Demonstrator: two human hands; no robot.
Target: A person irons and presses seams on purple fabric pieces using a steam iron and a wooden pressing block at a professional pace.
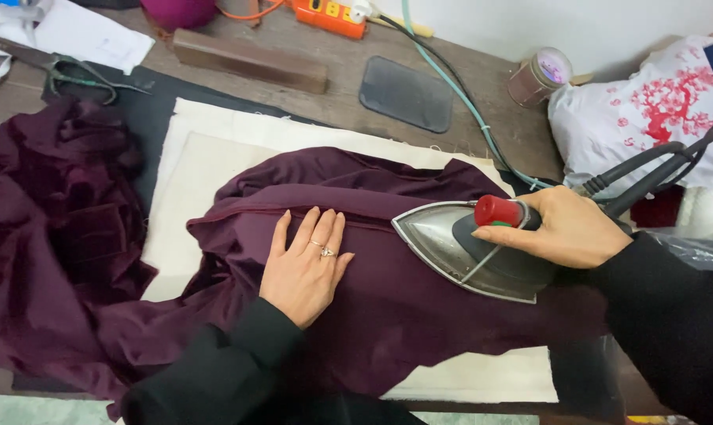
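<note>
A dark maroon fabric [388, 307] lies spread over a cream pressing cloth [207, 165] on the table. My left hand [305, 264] rests flat on the fabric, fingers apart, just below a seam ridge. My right hand [565, 228] grips the handle of a steel iron [451, 244] with a red knob. The iron sits on the fabric, its tip pointing left toward my left hand.
More maroon fabric [49, 228] is bunched at the left. Scissors [65, 71], a wooden block [250, 61], a dark grey pad [406, 93], an orange power strip [329, 16], a tape roll [541, 75] and a floral bundle [655, 110] lie along the back.
</note>
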